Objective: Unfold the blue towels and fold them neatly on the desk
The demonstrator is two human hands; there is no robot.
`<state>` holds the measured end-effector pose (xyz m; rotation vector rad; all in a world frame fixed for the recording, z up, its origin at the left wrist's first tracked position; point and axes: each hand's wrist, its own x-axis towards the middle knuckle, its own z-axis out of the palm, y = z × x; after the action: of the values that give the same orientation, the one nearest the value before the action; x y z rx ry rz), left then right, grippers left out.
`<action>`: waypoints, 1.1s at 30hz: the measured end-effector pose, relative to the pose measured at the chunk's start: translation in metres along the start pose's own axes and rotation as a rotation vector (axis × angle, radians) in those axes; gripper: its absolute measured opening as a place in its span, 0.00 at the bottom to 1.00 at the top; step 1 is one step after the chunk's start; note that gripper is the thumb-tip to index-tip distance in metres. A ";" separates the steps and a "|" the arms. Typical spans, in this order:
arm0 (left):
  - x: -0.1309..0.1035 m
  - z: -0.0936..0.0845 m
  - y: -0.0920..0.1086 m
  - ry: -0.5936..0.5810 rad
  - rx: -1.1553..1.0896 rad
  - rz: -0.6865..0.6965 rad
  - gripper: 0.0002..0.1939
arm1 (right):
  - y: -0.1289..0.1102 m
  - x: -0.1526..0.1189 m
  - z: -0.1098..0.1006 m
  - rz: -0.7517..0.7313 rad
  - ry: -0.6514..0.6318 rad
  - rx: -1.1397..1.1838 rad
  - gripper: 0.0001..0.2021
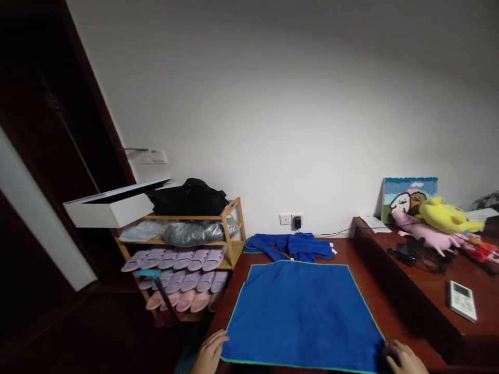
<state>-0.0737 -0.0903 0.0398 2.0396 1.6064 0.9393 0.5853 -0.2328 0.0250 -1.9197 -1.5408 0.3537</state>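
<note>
A blue cloth (300, 311) with a bright green hem is spread nearly flat on the reddish-brown table, its far left corner slightly uneven. My left hand (211, 352) is at the cloth's near left edge, fingers stretched out and tips touching the hem. At the near right corner, my right hand (402, 357) rests with loosely bent fingers on the edge. Neither hand visibly grips the fabric. Behind the spread cloth, more blue cloths (307, 246) with white tags lie crumpled against the wall.
A wooden rack (232, 244) of slippers stands left, topped by a black bag (189, 197) and a white box (130, 210). On the raised brown surface to the right are plush toys (444, 215), cables and a white remote (462, 300). A black plug (297, 222) sits in the wall socket.
</note>
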 end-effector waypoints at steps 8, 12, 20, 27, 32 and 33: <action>0.076 0.027 0.009 0.083 0.186 -0.041 0.24 | -0.130 0.099 0.055 -0.178 -0.102 0.107 0.15; 0.108 0.049 0.008 0.072 0.322 0.003 0.25 | -0.219 0.174 0.097 -0.261 -0.196 0.032 0.17; 0.110 0.073 -0.028 0.126 0.512 0.068 0.23 | -0.320 0.323 0.228 -0.116 -0.322 -0.230 0.20; 0.110 0.086 -0.067 0.117 0.579 0.185 0.25 | -0.341 0.362 0.305 -0.166 -0.310 -0.382 0.22; 0.109 0.090 -0.073 0.104 0.590 0.172 0.26 | -0.330 0.390 0.308 -0.252 -0.194 -0.430 0.25; 0.109 0.090 -0.074 0.102 0.594 0.176 0.26 | -0.328 0.393 0.305 -0.266 -0.161 -0.436 0.25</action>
<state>-0.0491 0.0439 -0.0431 2.5936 1.9594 0.6793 0.2654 0.2674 0.0705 -2.0009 -2.0891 0.0566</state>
